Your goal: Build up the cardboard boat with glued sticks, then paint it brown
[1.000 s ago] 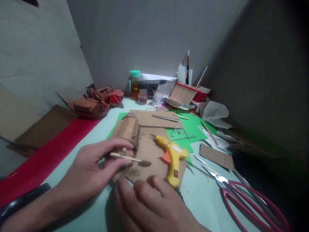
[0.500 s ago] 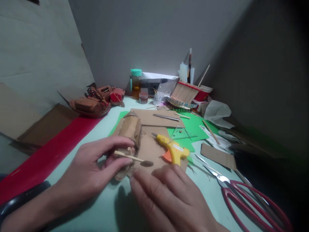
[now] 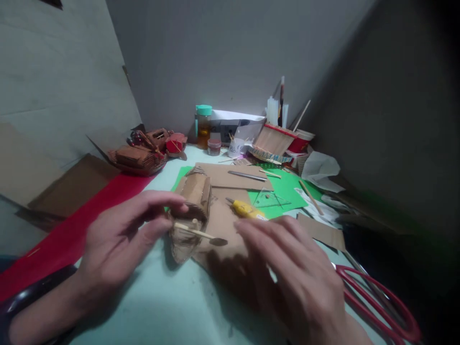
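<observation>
A small cardboard boat model with an arched cover lies in front of me, its pointed end towards me. Across that end rests a thin wooden paddle with a dark oval blade sticking out to the right. At the boat's left side is my left hand, thumb and index finger apart, close to the paddle's end; whether they touch the boat I cannot tell. My right hand hovers over the right side with loosely extended fingers and holds nothing visible. It partly covers a yellow hot glue gun.
Red-handled scissors lie at the right. Behind are a cardboard sheet with a metal blade-like tool, a green set square, and a lidded bottle. A finished brown boat model stands at the back left.
My left hand has let go of the paddle and drawn back left, its fingers parting. My right hand has moved right and up, away from the boat, over the glue gun.
</observation>
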Available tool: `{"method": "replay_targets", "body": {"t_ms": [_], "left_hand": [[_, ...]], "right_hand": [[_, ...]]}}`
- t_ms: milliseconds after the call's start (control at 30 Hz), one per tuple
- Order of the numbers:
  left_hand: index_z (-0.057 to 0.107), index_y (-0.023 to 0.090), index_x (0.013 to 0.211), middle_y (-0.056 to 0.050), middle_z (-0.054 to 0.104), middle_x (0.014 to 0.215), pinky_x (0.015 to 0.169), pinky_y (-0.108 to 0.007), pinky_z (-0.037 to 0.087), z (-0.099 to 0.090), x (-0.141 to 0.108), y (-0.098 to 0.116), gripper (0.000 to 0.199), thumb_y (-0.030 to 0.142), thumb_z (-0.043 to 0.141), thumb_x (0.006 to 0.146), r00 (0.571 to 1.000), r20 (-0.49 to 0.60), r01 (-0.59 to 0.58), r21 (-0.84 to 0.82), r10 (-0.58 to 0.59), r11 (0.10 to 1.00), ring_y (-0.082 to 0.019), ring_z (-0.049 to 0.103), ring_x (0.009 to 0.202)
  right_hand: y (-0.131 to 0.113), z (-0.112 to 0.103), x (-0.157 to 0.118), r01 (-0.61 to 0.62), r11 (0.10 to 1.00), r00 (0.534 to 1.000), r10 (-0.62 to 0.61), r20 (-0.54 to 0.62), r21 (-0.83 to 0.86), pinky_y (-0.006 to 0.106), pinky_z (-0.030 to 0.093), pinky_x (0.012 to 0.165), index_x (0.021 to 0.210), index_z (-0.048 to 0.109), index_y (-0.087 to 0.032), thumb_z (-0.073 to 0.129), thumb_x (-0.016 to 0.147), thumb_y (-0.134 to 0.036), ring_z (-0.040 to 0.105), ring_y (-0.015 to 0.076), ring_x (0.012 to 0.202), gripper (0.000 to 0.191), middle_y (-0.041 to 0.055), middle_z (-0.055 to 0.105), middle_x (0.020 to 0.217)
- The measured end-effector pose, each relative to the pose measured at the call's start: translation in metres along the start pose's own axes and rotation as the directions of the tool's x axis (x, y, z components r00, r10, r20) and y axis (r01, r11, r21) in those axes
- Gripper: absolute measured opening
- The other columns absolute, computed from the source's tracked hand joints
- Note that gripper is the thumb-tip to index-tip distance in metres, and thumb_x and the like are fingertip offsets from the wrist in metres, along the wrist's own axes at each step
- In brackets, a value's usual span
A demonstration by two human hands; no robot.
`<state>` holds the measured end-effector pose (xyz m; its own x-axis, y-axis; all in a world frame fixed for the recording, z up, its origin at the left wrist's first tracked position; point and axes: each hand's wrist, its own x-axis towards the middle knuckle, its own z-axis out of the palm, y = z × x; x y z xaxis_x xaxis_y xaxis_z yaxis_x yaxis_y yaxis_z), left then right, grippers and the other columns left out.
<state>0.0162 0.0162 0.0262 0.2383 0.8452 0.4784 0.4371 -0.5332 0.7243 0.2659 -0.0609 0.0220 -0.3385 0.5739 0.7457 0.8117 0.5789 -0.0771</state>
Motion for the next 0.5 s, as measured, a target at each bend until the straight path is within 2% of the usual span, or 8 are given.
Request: {"method": "replay_targets", "body": {"t_ms": [100, 200, 333, 500], "left_hand": [[0.075, 0.037, 0.106, 0.006, 0.074, 0.092, 0.058, -0.027, 0.043, -0.004, 0.000, -0.001, 0.022, 0.048, 0.059, 0.097, 0.990, -0.123, 0.057, -0.092, -0.068, 0.994, -0.015, 0.056, 0.069], [0.074, 0.035, 0.105, 0.003, 0.071, 0.088, 0.053, -0.031, 0.036, -0.009, 0.002, -0.005, 0.020, 0.048, 0.061, 0.096, 0.981, -0.172, 0.051, -0.229, -0.092, 0.972, -0.015, 0.047, 0.064], [0.074, 0.033, 0.104, 0.001, 0.069, 0.089, 0.056, -0.032, 0.037, -0.018, 0.005, -0.009, 0.021, 0.047, 0.059, 0.098, 0.974, -0.187, 0.066, -0.297, -0.126, 0.953, -0.016, 0.045, 0.064], [0.075, 0.032, 0.097, 0.003, 0.069, 0.083, 0.051, -0.026, 0.039, -0.030, -0.010, -0.004, 0.020, 0.047, 0.063, 0.095, 0.974, -0.141, 0.136, -0.253, -0.176, 0.958, -0.013, 0.046, 0.059]], "right_hand": [[0.012, 0.005, 0.003, -0.135, 0.988, 0.989, 0.130, -0.066, -0.071, 0.033, 0.050, 0.070, 0.110, 0.065, -0.012, 0.053, 0.097, -0.010, 0.066, 0.0199, 0.075, 0.018, 0.0090, 0.074, 0.089], [0.021, 0.004, 0.003, -0.318, 0.940, 0.947, 0.321, 0.002, -0.127, 0.028, 0.047, 0.060, 0.097, 0.060, -0.019, 0.049, 0.102, -0.022, 0.066, 0.0171, 0.063, 0.012, 0.0024, 0.069, 0.075], [0.018, 0.002, -0.010, -0.466, 0.858, 0.854, 0.500, 0.143, -0.217, 0.028, 0.037, 0.046, 0.094, 0.053, -0.022, 0.047, 0.105, -0.035, 0.062, 0.0189, 0.046, 0.018, -0.0011, 0.067, 0.063], [0.003, 0.008, -0.031, -0.559, 0.762, 0.721, 0.642, 0.262, -0.328, 0.028, 0.033, 0.048, 0.097, 0.047, -0.024, 0.053, 0.102, -0.042, 0.071, 0.0271, 0.053, 0.019, 0.0008, 0.071, 0.062]]}}
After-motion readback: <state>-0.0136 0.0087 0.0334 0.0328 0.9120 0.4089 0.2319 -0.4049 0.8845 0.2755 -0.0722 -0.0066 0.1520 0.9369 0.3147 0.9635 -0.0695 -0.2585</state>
